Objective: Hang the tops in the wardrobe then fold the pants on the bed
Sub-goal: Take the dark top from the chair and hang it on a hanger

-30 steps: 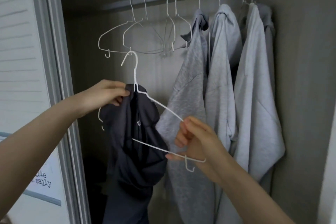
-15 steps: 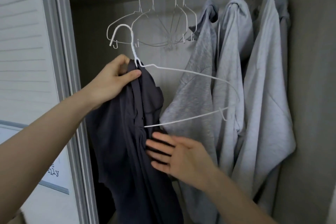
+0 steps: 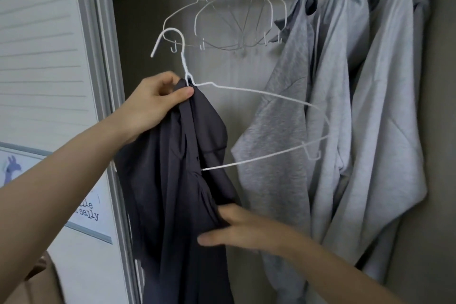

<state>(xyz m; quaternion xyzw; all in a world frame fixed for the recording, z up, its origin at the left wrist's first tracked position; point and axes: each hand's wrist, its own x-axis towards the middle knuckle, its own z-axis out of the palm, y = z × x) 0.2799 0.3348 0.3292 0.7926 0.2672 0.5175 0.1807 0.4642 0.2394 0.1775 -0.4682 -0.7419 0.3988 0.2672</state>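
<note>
Pinching the dark top (image 3: 177, 180) against the hanger (image 3: 259, 111) neck, the left hand (image 3: 153, 103) keeps it below the rail; the right hand (image 3: 237, 227), fingers straight, touches the fabric lower down, nearest the hanger's bare arm

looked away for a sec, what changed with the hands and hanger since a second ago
The right hand let go of the hanger's lower end and dropped to the dark top, its fingers now on the cloth. The hanger swung from tilted to nearly level. The left hand still pinches the top at the hanger's neck; the grey tops still hang on the rail.
</note>
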